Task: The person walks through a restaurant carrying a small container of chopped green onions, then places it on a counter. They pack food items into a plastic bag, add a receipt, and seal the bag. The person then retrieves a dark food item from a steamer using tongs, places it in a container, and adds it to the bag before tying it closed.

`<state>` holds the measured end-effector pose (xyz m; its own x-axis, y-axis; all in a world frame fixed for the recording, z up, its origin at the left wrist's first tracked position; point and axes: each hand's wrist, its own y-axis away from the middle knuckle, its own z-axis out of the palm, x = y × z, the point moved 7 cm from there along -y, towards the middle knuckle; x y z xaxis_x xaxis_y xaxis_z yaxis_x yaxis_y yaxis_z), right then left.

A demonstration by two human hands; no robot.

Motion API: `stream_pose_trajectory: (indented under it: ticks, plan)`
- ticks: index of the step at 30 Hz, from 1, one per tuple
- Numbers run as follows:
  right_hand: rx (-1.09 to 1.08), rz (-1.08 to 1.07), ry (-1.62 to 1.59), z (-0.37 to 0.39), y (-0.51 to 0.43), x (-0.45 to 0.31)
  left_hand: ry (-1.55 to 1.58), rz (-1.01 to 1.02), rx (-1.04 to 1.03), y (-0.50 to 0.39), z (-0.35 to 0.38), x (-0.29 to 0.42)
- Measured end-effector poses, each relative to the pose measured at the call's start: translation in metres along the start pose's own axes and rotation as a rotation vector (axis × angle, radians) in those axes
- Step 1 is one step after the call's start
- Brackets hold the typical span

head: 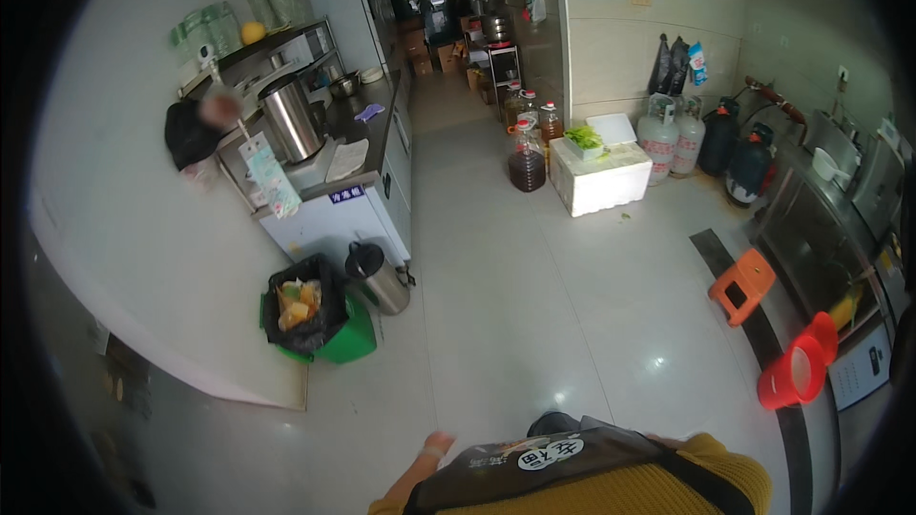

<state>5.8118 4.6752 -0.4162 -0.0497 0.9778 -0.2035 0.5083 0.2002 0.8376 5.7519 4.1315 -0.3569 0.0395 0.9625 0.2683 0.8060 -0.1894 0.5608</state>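
My left hand [440, 441] hangs beside the dark printed apron [551, 461], over the tiled floor. It is small and blurred, nothing shows in it, and how its fingers lie is unclear. Of my right hand [664, 438] only a sliver of skin shows at the apron's right edge, by the mustard knit sleeve [723, 468]; the apron hides the remainder. Ahead on the left, a green bin [351, 336] lined with a black bag holds rubbish. Beside it, a steel thermal jug [381, 282] stands against a white chest cabinet [329, 225].
At right are a red bucket [783, 383], an orange plastic stool [744, 286] and a steel counter [809, 229]. Further off stand a white foam box [605, 182] topped with leafy greens [584, 137], a jug of dark liquid [527, 164] and several gas cylinders [657, 139]. A passage [458, 104] runs back.
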Motion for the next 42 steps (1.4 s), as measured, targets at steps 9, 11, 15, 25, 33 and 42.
stream_pose_trajectory:
  ticks: [9, 11, 15, 25, 33, 42]
  plan:
    - [0.214, -0.43, 0.282, -0.347, -0.22, 0.034, 0.195, -0.06, 0.146, -0.316, -0.3, -0.043]
    - [0.343, 0.207, -0.215, -0.512, -0.325, 0.015, 0.153, -0.148, -0.059, -0.35, -0.301, -0.089]
    - [0.613, -0.41, 0.413, -0.808, -0.472, -0.175, 0.151, -0.397, -0.229, -0.432, -0.331, -0.183]
    - [0.178, 0.085, -0.239, -1.02, -0.626, -0.118, 0.013, -0.105, 0.152, -0.892, -0.741, -0.233]
    - [0.045, 0.087, -0.115, -1.244, -0.81, -0.087, 0.255, 0.134, 0.406, -1.237, -1.064, -0.2]
    - [1.569, -0.189, -0.172, -2.071, -0.867, -0.165, 0.022, -0.298, -0.17, -1.425, -1.108, -0.393]
